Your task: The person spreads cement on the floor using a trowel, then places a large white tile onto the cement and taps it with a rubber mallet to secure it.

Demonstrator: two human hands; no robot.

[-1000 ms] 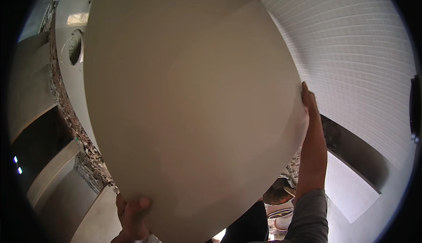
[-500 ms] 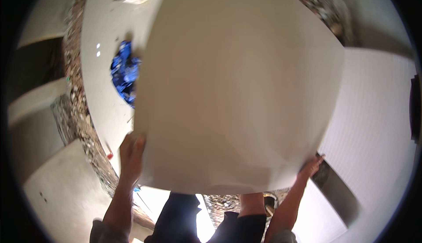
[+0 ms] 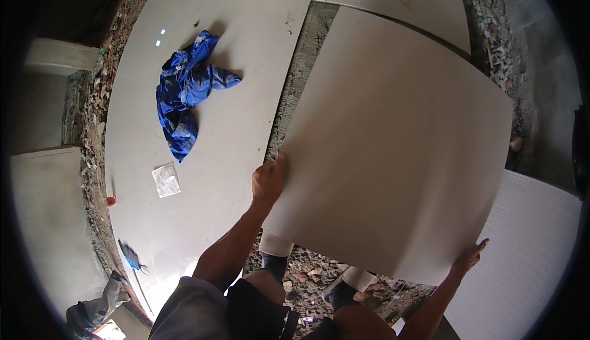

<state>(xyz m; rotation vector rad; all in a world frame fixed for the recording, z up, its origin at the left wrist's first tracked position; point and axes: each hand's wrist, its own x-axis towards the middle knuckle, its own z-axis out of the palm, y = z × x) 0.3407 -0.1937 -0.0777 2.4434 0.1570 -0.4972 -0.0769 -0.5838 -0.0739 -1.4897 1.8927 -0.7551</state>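
The left hand pinches the left edge of the big tile, and the right hand grips its lower right edge. The tile is over grey mortar. The floor beside it looks done, but some mortar shows, so this tile seems not fitted yet.

There are two hands, one held tile, one blue garment at left, one small white square.
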